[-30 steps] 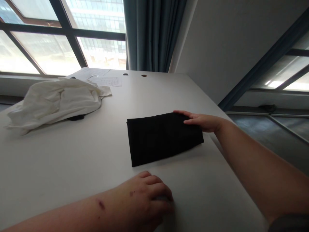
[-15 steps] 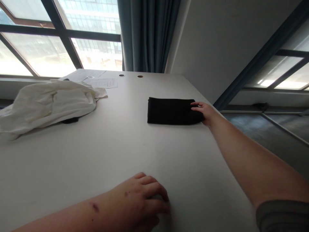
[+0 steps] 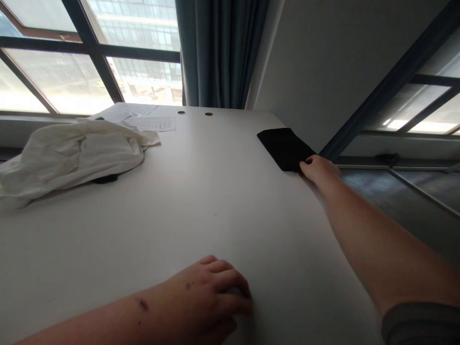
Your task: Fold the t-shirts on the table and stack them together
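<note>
A folded black cloth (image 3: 283, 146) lies turned at an angle near the table's right edge. My right hand (image 3: 318, 167) is closed on its near right corner, thumb on the side toward me. What exact kind of cloth it is I cannot make out. At the front of the white table (image 3: 187, 201), my left hand (image 3: 223, 297) rests with fingers bent and somewhat apart, holding nothing. Well to the left of the black cloth, a crumpled white cloth (image 3: 79, 153) lies in a heap with something dark showing under its edge.
Printed papers (image 3: 154, 123) lie at the back left of the table, partly behind the white cloth. Two round cable holes (image 3: 209, 114) sit near the far edge. Beyond are a window (image 3: 143, 72) and a blue-grey curtain (image 3: 219, 52).
The black cloth has moved right and turned, carried by my right hand, whose grip has shifted so the thumb now shows. My left hand and the white cloth stay where they were.
</note>
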A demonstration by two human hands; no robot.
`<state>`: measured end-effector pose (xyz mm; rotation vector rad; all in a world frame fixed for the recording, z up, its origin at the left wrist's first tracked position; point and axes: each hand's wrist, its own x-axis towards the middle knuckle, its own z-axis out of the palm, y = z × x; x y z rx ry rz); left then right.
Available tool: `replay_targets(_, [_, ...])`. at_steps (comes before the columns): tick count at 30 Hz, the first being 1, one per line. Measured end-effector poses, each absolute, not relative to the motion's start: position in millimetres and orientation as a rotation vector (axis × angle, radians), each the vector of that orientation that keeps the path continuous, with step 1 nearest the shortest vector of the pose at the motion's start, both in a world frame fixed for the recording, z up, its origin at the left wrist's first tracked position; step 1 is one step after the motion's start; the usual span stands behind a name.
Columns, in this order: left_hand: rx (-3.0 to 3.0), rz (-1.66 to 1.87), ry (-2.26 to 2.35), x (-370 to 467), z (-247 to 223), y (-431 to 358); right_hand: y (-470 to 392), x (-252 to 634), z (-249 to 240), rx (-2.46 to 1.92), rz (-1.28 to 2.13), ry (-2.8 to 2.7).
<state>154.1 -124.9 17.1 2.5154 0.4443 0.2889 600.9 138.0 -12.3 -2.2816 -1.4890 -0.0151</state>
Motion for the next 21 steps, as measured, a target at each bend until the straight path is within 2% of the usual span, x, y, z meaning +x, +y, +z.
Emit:
replay_targets(2, [2.514, 0.291, 0.451, 154, 18, -125, 128, 592, -1, -2.318, -0.316, -1.652])
replay_targets(4, [2.512, 0.287, 0.455, 154, 19, -125, 122, 583, 6, -2.184, -0.427, -1.886])
replay_targets(7, [2.513, 0.288, 0.456, 154, 19, -125, 122, 574, 5, -2.171, -0.28, -2.212])
replay_targets(10, [2.506, 0.29, 0.452, 154, 19, -124, 129, 575, -3, -2.278, -0.104, -2.268])
replay_targets(21, [2.458, 0.297, 0.476, 155, 18, -124, 168, 577, -12, -2.267, -0.156, -2.123])
